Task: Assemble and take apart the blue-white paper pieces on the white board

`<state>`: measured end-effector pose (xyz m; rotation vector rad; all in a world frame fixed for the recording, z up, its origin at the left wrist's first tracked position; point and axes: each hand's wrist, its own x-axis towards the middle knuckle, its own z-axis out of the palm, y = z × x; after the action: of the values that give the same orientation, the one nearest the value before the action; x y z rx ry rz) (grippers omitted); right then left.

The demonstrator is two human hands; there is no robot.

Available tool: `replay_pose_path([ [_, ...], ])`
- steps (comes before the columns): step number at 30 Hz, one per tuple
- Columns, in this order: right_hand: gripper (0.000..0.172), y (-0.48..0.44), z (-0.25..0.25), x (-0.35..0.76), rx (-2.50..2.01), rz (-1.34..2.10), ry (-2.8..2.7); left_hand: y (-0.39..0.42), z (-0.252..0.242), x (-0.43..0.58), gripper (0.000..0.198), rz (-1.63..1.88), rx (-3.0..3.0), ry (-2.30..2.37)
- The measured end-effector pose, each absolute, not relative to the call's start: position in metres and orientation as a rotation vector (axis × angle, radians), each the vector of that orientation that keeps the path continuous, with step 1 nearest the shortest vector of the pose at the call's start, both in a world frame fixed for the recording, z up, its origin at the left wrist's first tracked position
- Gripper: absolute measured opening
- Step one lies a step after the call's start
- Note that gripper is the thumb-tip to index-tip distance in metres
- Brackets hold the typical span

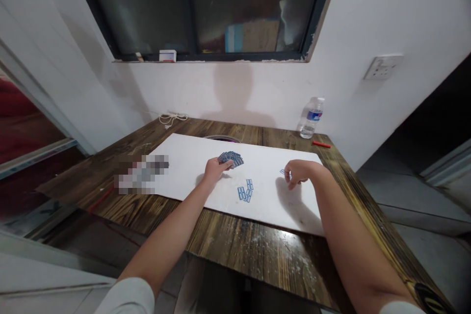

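Left hand [214,170] grips a fan of blue-patterned cards [229,157] over the white board [198,151]. Loose cards [241,194] lie at the fan's 5 o'clock. Right hand [300,170], at their 2 o'clock, curled by another card [282,171]; cannot tell if gripped.

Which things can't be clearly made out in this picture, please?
All in the head view:
Markings on the fanned cards in the left hand: too small.
Whether the right hand grips the blue-edged card: the hand covers part.
The round object's near side: hidden by the white board.
The thing at the board's left end: pixelated.
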<state>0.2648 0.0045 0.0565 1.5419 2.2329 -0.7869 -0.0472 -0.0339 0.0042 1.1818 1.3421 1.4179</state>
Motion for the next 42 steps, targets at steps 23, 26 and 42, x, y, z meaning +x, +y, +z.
replay_pose_path([
  [23,0.022,-0.076,-0.002,0.294,1.795,-0.869,2.64,-0.032,-0.004,-0.048,0.031,1.389,1.122,1.326],
  [26,0.039,-0.075,-0.004,0.295,1.836,-0.882,2.589,-0.033,-0.003,-0.048,0.029,1.39,1.104,1.328],
  [42,0.019,-0.084,0.012,0.284,1.753,-0.76,2.555,-0.033,-0.006,-0.05,0.03,1.375,1.133,1.316],
])
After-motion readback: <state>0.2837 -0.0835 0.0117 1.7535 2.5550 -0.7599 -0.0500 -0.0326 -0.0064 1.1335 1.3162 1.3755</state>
